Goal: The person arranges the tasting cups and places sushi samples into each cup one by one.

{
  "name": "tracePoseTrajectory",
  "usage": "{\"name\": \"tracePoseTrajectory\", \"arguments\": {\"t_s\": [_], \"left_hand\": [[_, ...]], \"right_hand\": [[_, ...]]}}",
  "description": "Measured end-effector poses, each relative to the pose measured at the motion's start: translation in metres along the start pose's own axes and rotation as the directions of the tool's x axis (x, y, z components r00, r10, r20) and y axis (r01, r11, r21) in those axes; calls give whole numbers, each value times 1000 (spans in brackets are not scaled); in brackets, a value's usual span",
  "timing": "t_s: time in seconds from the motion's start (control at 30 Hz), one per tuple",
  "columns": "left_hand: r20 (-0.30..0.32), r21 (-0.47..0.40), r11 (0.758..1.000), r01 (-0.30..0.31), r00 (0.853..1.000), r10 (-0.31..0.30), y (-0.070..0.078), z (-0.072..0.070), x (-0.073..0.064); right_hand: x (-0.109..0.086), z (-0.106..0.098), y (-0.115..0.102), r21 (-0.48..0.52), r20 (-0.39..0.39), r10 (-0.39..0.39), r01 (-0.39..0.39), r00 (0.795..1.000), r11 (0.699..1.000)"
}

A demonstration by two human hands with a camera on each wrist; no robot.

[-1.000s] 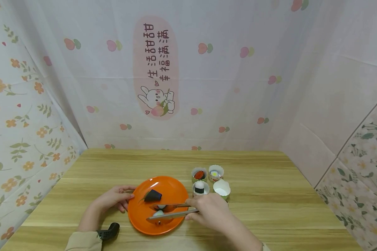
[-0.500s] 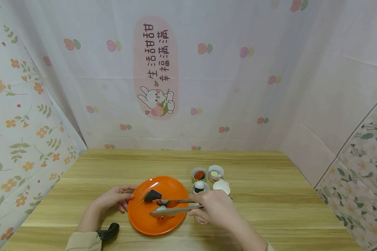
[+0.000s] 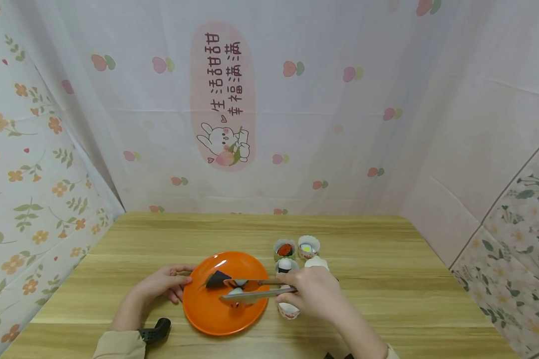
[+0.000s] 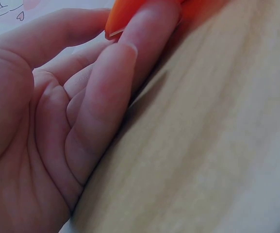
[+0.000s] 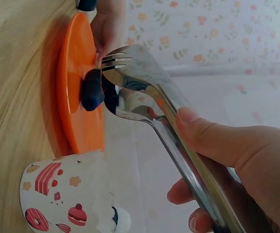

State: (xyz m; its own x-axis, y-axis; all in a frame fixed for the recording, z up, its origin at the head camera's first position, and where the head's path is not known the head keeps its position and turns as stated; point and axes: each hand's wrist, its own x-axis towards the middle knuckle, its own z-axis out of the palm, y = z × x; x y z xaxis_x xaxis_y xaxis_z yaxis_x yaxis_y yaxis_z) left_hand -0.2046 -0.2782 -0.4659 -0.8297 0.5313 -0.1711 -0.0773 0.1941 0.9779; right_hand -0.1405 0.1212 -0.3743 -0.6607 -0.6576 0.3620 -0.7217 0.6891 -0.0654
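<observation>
In the head view, an orange plate [image 3: 211, 314] lies on the table, its left rim held by my left hand [image 3: 165, 284]. The left wrist view shows fingers [image 4: 106, 87] against the plate's edge. My right hand [image 3: 316, 294] grips metal tongs [image 3: 260, 295] with one fork end and one spoon end [image 5: 125, 104]. Their ends hang over the plate, around a small white-and-dark piece [image 3: 237, 290] that is mostly hidden. A dark cone-shaped piece, probably a toy hand roll [image 3: 217, 279], lies on the plate beside the tongs.
Right of the plate stand several scalloped paper cups. One holds a red-topped piece [image 3: 285, 249], one a white-and-yellow piece [image 3: 307, 247], another a white piece with a black band [image 3: 285, 265]. A patterned cup [image 3: 289, 311] stands nearest, partly behind my right hand.
My right hand has moved the tongs to the right and slightly toward the back, with the white-and-dark piece shifting along. The left hand and plate have stayed in place.
</observation>
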Motion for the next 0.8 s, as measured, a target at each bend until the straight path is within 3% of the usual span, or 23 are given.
{"name": "tracePoseTrajectory", "arguments": {"t_s": [0.43,0.8], "left_hand": [[2,15,1000,-12,1000,12,-1,-1,1],[16,10,1000,-13,1000,13,-3,-2,2]], "right_hand": [[-3,-10,14,3,-8,28,-28,1000,1000],[-9,-21,26,-6,-6,126,-126,992,992]]}}
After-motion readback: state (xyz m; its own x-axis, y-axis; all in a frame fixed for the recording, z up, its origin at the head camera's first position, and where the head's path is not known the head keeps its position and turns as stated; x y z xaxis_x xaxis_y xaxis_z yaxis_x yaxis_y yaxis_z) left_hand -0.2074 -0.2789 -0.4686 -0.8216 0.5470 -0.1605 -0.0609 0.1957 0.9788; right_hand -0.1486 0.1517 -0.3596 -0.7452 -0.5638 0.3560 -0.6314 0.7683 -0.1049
